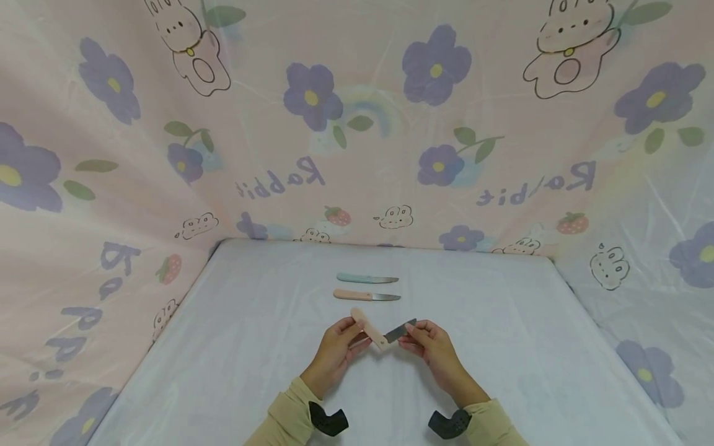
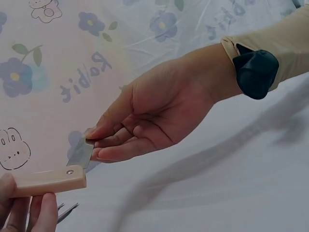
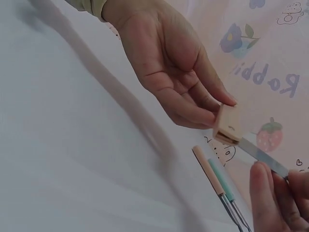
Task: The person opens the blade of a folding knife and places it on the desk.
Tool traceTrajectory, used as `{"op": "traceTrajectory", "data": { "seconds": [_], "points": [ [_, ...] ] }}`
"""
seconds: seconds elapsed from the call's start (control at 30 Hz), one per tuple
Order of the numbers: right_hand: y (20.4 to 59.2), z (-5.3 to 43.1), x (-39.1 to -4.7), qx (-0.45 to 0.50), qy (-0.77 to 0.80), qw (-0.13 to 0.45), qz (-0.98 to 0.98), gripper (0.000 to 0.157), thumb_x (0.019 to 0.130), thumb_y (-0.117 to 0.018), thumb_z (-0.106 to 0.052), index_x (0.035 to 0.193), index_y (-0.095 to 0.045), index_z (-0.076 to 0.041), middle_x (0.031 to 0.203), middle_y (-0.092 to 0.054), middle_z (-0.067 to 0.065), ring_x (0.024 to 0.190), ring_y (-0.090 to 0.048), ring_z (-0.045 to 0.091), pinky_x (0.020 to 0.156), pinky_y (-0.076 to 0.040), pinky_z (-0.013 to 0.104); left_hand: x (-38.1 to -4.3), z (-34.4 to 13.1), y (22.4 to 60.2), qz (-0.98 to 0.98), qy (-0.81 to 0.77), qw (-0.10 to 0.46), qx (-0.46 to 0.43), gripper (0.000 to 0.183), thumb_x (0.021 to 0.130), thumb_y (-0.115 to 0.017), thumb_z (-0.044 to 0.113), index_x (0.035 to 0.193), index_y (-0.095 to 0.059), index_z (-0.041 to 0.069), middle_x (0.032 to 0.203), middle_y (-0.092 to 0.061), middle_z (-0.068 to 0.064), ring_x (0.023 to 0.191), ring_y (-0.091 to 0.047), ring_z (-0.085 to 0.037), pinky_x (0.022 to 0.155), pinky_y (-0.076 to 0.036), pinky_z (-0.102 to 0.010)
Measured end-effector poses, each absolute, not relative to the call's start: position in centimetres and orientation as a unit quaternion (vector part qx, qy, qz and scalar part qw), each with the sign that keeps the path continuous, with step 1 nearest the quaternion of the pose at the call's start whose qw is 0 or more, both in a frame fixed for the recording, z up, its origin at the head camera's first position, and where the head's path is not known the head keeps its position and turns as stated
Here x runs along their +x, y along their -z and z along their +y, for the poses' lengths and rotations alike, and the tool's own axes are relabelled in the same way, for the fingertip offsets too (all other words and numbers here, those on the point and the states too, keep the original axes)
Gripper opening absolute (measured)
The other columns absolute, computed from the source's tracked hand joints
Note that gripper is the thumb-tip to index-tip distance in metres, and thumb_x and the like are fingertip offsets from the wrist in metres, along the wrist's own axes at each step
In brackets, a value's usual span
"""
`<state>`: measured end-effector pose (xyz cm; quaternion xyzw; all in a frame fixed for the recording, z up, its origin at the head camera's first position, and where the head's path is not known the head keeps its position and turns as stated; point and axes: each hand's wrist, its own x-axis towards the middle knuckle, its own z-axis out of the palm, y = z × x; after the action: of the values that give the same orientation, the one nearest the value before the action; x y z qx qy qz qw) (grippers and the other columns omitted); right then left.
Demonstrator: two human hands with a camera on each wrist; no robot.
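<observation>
Between my two hands is a folding knife (image 1: 369,328) with a pale peach handle, its blade (image 1: 397,332) swung partway out at an angle. My left hand (image 1: 334,350) grips the handle between thumb and fingers. The tip end of the blade is pinched by my right hand (image 1: 435,350), as the left wrist view also shows. A rivet (image 2: 70,172) marks the pivot end of the handle. Beyond the hands lie an orange-handled folding knife (image 1: 352,295) and a mint-green one (image 1: 354,278), both unfolded, side by side, with blades pointing right.
A white cloth covers the table (image 1: 223,347). Curtains printed with flowers and rabbits (image 1: 357,155) stand along the back and both sides. Each wrist wears a dark camera mount (image 1: 328,420) over a beige sleeve (image 1: 287,415).
</observation>
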<state>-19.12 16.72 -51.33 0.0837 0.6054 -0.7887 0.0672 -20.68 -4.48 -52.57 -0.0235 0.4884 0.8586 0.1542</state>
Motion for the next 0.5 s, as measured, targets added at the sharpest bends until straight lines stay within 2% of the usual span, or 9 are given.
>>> {"op": "traceTrajectory", "data": {
  "seconds": [0.17, 0.5],
  "points": [
    [51.5, 16.5, -19.1, 0.100, 0.796, 0.058, 0.594, 0.016, 0.091, -0.058, -0.005, 0.098, -0.048, 0.005, 0.090, -0.064, 0.017, 0.082, -0.066, 0.024, 0.078, -0.054, 0.036, -20.6, -4.4, 52.6, 0.457, -0.877, 0.140, -0.044, 0.039, 0.093, -0.057, 0.009, 0.124, -0.041, -0.009, 0.104, -0.055, -0.012, 0.097, -0.059, -0.023, 0.091, -0.047, -0.041],
    [52.2, 15.6, -19.2, 0.110, 0.833, 0.033, 0.542, 0.013, 0.091, -0.058, -0.002, 0.094, -0.047, 0.006, 0.088, -0.061, 0.015, 0.081, -0.066, 0.024, 0.080, -0.053, 0.037, -20.6, -4.3, 52.7, 0.401, -0.905, 0.120, -0.080, 0.039, 0.094, -0.054, 0.004, 0.127, -0.039, -0.009, 0.107, -0.055, -0.014, 0.101, -0.057, -0.024, 0.093, -0.046, -0.039]
  ]
}}
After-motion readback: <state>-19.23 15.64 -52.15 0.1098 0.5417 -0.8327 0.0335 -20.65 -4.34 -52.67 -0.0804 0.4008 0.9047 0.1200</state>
